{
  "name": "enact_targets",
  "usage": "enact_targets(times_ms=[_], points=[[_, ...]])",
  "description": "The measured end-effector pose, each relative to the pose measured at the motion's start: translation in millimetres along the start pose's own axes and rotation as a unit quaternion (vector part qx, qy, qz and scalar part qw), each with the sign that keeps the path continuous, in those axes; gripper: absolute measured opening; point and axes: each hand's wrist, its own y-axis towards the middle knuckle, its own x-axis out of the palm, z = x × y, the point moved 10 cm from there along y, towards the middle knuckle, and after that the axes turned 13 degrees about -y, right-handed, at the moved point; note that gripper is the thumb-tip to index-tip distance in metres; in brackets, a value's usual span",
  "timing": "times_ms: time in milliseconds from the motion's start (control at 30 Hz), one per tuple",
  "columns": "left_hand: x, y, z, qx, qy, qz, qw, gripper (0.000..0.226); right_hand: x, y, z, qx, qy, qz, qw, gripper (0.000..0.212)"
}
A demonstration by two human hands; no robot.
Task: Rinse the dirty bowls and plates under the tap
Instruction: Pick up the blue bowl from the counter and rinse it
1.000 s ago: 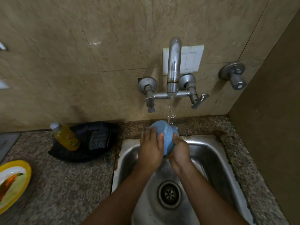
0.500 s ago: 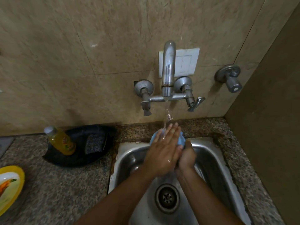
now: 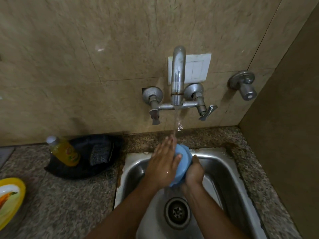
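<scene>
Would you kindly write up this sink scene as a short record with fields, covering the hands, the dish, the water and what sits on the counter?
dish: blue bowl, held on edge over the sink
left hand: fingers straight, flat against the bowl
right hand: grips the bowl's right side
water: running from the tap onto the left hand's fingertips
counter, left: yellow bottle and scrub pad in a black tray; yellow-rimmed plate at the picture's edge
drain: uncovered
</scene>
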Motion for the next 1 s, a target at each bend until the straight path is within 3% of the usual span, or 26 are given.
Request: enact_targets(times_ms=[67, 100, 233, 300, 367, 433, 567, 700, 800, 867, 933, 1000], points=[[-12.4, 13.9, -30.0, -0.099, -0.021, 0.009, 0.995, 0.063, 4.8, -2.2, 5.5, 0.009, 0.015, -0.028, 0.999, 0.029], [-13.1, 15.9, -30.8, -0.111, -0.013, 0.005, 0.994, 0.064, 5.9, -0.1, 8.6, 0.012, 0.018, -0.03, 0.999, 0.03], [-5.7, -10.0, 16.2, 0.041, 0.103, 0.016, 0.994, 0.064, 9.2, -0.8, 11.2, 0.019, 0.026, -0.027, 0.999, 0.043], [-9.6, -12.5, 8.8, 0.054, 0.032, 0.025, 0.998, 0.062, 10.6, 0.2, 13.0, 0.02, 0.016, -0.031, 0.999, 0.039], [-18.4, -5.2, -21.7, -0.058, -0.153, 0.047, 0.985, 0.057, 14.0, -0.3, 10.2, 0.013, 0.018, -0.059, 0.998, 0.037], [-15.1, -6.6, -42.9, -0.185, -0.353, 0.052, 0.915, 0.051, 14.7, 0.6, 7.6, 0.011, 0.019, -0.078, 0.997, 0.039], [5.4, -23.4, -60.6, -0.325, -0.564, 0.04, 0.758, 0.068, 14.3, -3.9, -2.2, -0.009, 0.005, -0.137, 0.991, 0.045], [-3.9, -29.0, -68.7, -0.361, -0.599, 0.109, 0.706, 0.05, 23.1, -9.9, -15.2, -0.03, -0.026, -0.181, 0.983, 0.042], [-21.8, -21.8, -66.9, -0.305, -0.592, 0.183, 0.723, 0.039, 28.2, -8.4, -23.8, -0.039, -0.047, -0.185, 0.981, 0.035], [-36.4, -13.1, -57.6, -0.257, -0.575, 0.196, 0.752, 0.031, 28.9, -9.5, -28.4, -0.047, -0.053, -0.186, 0.98, 0.034], [-46.3, -2.1, -44.3, -0.208, -0.481, 0.173, 0.834, 0.031, 26.4, -9.6, -30.4, -0.051, -0.037, -0.175, 0.982, 0.034], [-53.9, 4.6, -3.7, -0.087, -0.248, 0.135, 0.955, 0.026, 17.9, -5.0, -29.4, -0.047, -0.027, -0.141, 0.989, 0.036]])
